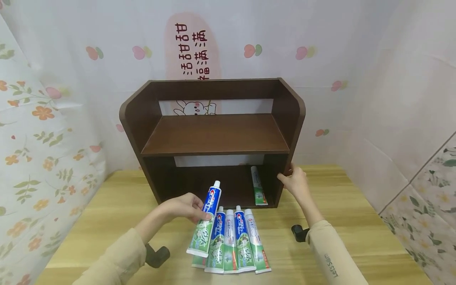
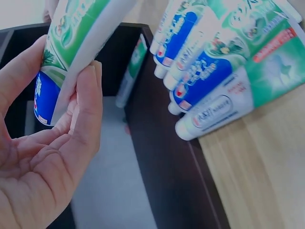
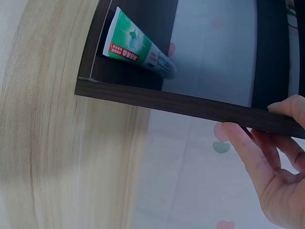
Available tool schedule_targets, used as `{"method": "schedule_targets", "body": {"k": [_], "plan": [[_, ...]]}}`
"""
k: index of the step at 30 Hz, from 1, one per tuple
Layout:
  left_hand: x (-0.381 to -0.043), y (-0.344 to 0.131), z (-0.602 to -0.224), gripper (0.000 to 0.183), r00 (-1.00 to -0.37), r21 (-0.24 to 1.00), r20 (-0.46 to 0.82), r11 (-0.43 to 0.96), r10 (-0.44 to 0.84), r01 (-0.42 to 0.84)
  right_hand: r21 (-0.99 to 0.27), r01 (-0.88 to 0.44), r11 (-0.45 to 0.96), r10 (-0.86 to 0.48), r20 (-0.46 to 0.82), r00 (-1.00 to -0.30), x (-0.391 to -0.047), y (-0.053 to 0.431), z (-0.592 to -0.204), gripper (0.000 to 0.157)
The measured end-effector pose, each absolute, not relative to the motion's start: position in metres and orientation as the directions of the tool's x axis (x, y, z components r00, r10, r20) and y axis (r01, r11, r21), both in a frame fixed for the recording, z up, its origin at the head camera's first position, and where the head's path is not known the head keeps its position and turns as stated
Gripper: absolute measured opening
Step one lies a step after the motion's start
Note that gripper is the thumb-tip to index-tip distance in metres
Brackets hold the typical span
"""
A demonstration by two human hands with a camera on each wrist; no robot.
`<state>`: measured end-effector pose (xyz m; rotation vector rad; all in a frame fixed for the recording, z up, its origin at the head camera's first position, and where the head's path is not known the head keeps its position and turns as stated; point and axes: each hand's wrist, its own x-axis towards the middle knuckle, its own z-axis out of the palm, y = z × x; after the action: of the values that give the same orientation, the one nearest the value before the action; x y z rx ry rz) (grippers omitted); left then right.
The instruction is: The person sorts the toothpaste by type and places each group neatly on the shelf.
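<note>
My left hand pinches a blue, green and white toothpaste tube between thumb and fingers, cap end up, in front of the shelf's lower opening. Below it, several more toothpaste tubes lie side by side on the table, their caps towards the dark brown desktop shelf. One green and white toothpaste tube lies inside the lower compartment by the right wall. My right hand grips the shelf's right side panel; in the right wrist view its thumb and fingers are on opposite faces of the panel.
The wooden table carries everything. Two black curved pieces stand on it, a left one by the left sleeve and a right one by the right sleeve. A patterned cloth hangs behind the shelf and along both sides.
</note>
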<state>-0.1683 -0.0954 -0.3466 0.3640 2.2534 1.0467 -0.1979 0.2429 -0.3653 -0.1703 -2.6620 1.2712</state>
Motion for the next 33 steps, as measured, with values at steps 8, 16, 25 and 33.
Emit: {"method": "schedule_targets", "body": {"k": [8,16,25,33], "plan": [[-0.160,-0.089,-0.329,0.031,-0.735,0.810,-0.381,0.585,0.561,0.026,-0.767,0.015,0.641,0.187,0.137,-0.973,-0.198,0.239,-0.365,0.029],[-0.158,-0.075,-0.302,0.029,-0.747,0.804,-0.365,0.593,0.555,0.048,-0.772,0.013,0.636,0.187,0.137,-0.973,-0.196,0.238,-0.368,0.029],[-0.159,-0.064,-0.283,0.031,-0.745,0.808,-0.347,0.585,0.569,0.071,-0.747,0.022,0.664,0.180,0.132,-0.975,-0.196,0.238,-0.369,0.033],[-0.165,-0.049,-0.263,0.031,-0.739,0.796,-0.346,0.598,0.578,0.095,-0.747,0.003,0.665,0.175,0.152,-0.973,-0.196,0.241,-0.365,0.031]]}}
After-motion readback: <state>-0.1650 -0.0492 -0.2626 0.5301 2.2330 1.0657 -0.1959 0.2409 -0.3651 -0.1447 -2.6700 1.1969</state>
